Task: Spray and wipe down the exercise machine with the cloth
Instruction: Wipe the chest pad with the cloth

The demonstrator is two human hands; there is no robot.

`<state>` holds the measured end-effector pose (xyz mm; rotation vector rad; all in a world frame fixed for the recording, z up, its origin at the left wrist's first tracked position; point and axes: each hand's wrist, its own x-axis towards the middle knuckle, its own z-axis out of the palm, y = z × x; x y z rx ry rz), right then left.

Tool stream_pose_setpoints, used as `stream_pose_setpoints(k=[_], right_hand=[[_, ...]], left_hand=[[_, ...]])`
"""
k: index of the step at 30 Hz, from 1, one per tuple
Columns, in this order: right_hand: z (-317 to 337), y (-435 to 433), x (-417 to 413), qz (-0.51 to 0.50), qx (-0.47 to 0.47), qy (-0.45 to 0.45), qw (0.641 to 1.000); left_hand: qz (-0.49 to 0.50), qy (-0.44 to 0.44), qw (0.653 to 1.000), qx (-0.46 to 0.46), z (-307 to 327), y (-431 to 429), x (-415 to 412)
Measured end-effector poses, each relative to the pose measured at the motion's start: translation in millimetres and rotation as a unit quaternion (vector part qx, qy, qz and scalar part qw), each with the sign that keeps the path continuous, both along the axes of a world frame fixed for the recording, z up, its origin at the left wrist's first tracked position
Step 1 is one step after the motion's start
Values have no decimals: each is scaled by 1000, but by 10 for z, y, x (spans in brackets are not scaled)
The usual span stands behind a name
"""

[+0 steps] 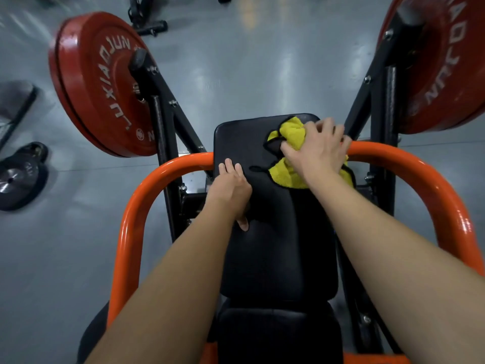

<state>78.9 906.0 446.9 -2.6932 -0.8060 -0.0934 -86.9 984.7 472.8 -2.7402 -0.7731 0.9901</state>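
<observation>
The exercise machine has a black padded back rest (275,232) running down the middle and an orange tube frame (131,219) curving round it. A yellow cloth (288,132) with dark edging lies bunched on the pad's upper right part. My right hand (319,151) lies on top of the cloth, pressing it against the pad with fingers spread and slightly bent. My left hand (232,187) holds the pad's left edge, fingers laid on the top face and thumb tucked under the side. No spray bottle is in view.
Red weight plates hang on black arms at the left (99,85) and right (443,64) of the pad. Black plates (21,177) lie on the grey floor at far left. Other equipment (147,19) stands at the top. A black seat (278,334) sits below the pad.
</observation>
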Motion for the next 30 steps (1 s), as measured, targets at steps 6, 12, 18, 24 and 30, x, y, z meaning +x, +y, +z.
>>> stream_pose_setpoints(k=[6, 12, 18, 24, 30], right_hand=[[-258, -484, -538, 26, 25, -48, 998], [-573, -1224, -1157, 65, 21, -53, 996], [-562, -919, -590, 139, 54, -126, 981], [-173, -28, 6, -95, 159, 56, 981], [-133, -329, -184, -65, 222, 162, 959]], left_hand=[[11, -3, 1000, 4, -27, 2, -12], [25, -46, 999, -7, -73, 46, -107], [11, -3, 1000, 0, -125, 34, -45], [-37, 46, 998, 36, -51, -30, 8], [10, 85, 996, 16, -182, 25, 171]])
